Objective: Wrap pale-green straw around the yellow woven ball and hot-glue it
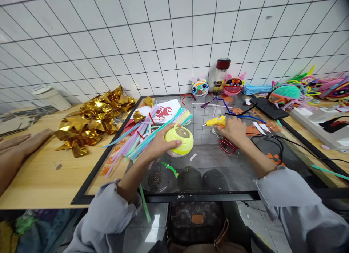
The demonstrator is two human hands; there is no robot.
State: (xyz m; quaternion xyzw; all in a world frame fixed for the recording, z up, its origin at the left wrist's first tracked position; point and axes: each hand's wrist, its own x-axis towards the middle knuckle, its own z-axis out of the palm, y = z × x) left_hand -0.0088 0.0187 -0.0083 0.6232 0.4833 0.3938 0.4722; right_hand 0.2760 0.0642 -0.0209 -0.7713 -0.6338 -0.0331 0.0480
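Observation:
My left hand (159, 143) is closed around a yellow-green ball-shaped craft piece (180, 139), holding it just above the glass-topped table (218, 173). My right hand (231, 129) grips the handle of a yellow glue gun (215, 122), whose nozzle points left toward the ball; its black cord (261, 138) trails to the right. Red-handled scissors (227, 145) lie under my right wrist. A fan of pastel pipe cleaners (144, 136) is spread just left of the ball.
Crumpled gold foil (92, 120) lies on the wooden table at left, where another person's hand (24, 142) rests flat. Colourful masks (200, 88), a jar (220, 76), more pipe cleaners (289, 91) and a black tablet (268, 107) line the back and right.

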